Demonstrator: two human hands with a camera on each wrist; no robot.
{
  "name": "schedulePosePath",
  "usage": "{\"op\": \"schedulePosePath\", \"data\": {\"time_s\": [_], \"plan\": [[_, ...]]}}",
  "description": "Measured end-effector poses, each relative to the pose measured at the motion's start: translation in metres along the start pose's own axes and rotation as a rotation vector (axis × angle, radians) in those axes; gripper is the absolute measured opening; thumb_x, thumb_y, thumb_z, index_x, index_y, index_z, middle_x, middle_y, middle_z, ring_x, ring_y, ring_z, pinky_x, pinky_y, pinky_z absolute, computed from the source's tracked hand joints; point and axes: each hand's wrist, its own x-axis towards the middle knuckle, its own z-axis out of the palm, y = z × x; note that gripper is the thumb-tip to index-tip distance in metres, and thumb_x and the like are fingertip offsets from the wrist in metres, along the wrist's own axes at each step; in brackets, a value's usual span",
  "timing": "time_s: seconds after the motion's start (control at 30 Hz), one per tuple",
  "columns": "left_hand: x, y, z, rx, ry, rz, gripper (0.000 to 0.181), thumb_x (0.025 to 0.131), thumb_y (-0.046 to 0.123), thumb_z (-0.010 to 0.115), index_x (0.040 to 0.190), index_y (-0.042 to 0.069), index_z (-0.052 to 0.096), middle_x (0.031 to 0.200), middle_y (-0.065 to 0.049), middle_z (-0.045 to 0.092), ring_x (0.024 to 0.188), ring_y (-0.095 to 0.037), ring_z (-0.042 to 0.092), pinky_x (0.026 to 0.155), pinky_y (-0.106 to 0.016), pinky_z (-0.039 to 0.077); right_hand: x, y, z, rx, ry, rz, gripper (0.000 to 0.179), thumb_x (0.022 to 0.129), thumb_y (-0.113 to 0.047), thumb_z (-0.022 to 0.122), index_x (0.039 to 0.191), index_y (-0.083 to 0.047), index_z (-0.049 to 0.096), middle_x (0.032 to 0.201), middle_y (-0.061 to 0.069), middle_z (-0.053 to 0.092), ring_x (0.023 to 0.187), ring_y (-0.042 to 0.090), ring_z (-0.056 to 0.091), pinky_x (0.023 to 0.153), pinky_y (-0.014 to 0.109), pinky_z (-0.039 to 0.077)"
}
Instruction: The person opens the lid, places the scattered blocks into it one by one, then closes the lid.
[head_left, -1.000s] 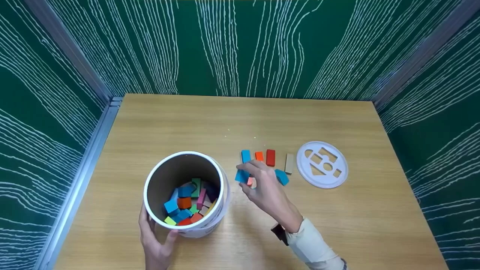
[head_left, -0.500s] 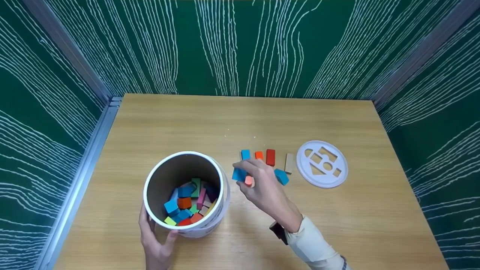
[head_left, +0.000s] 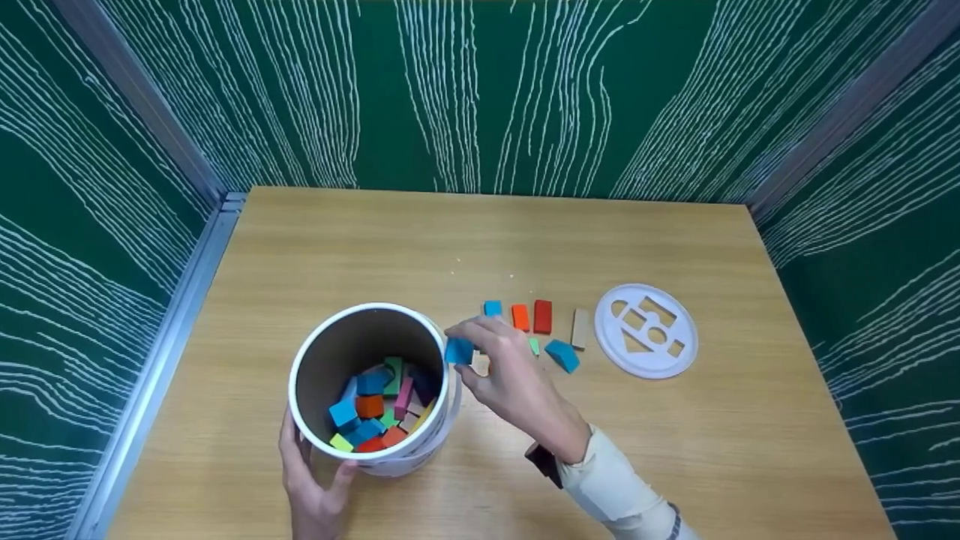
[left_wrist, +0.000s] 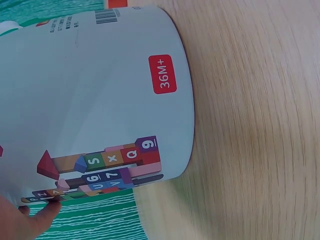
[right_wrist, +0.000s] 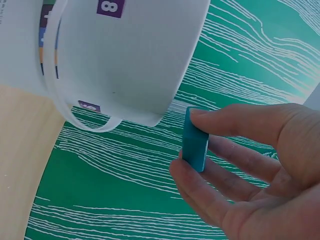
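My left hand (head_left: 315,487) holds the near left side of a white bucket (head_left: 405,465), its thumb at the front and its fingers along the side. Wooden blocks of several colours lie at the bottom of the bucket, among them an orange block (head_left: 369,406) and a green one (head_left: 391,375). Just outside the bucket's right rim, my right hand (head_left: 510,379) pinches a blue block (head_left: 459,351) between thumb and fingers. In the right wrist view that blue block (right_wrist: 194,142) is raised close to the bucket's edge.
Right of the bucket lie loose blocks: a red block (head_left: 542,316), an orange-red block (head_left: 520,318), a beige block (head_left: 580,328) and a blue wedge-like block (head_left: 562,355). A round white lid (head_left: 611,341) with shaped holes lies farther right. The bucket's handle (right_wrist: 52,75) hangs along its side.
My right hand has moved left with the blue block, from above the loose blocks to the bucket's rim. The left hand and the bucket have stayed put.
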Motion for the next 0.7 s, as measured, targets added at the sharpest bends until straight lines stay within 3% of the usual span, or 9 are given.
{"op": "schedulePosePath", "data": {"time_s": [0.23, 0.47, 0.7], "plan": [[0.000, 0.001, 0.000, 0.011, 0.000, -0.019, 0.091, 0.078, 0.019, 0.073, 0.149, 0.029, 0.018, 0.151, 0.008, 0.025, 0.130, -0.011, 0.029, 0.108, -0.050, 0.031, 0.004, -0.006, 0.000, -0.019, -0.018, -0.024, 0.034, 0.076, -0.004, 0.077, 0.109, -0.007, 0.069, 0.106, 0.005, 0.065, 0.097, 0.020, 0.057, 0.079, 0.027, 0.055], [-0.002, -0.001, 0.000, 0.020, 0.016, 0.022, 0.092, 0.076, 0.014, 0.073, 0.150, 0.025, 0.019, 0.151, 0.005, 0.027, 0.130, -0.013, 0.030, 0.105, -0.054, 0.033, 0.007, -0.012, 0.000, -0.013, -0.032, -0.074, 0.031, 0.077, -0.001, 0.075, 0.107, -0.007, 0.069, 0.104, 0.004, 0.067, 0.097, 0.020, 0.058, 0.081, 0.026, 0.053], [-0.001, -0.003, 0.001, 0.027, 0.005, 0.030, 0.092, 0.077, 0.014, 0.073, 0.150, 0.025, 0.018, 0.151, 0.006, 0.026, 0.130, -0.013, 0.030, 0.106, -0.050, 0.033, 0.010, -0.015, 0.003, -0.019, -0.080, -0.058, 0.033, 0.078, -0.003, 0.074, 0.110, -0.006, 0.068, 0.108, 0.007, 0.065, 0.101, 0.022, 0.057, 0.080, 0.027, 0.054]]}}
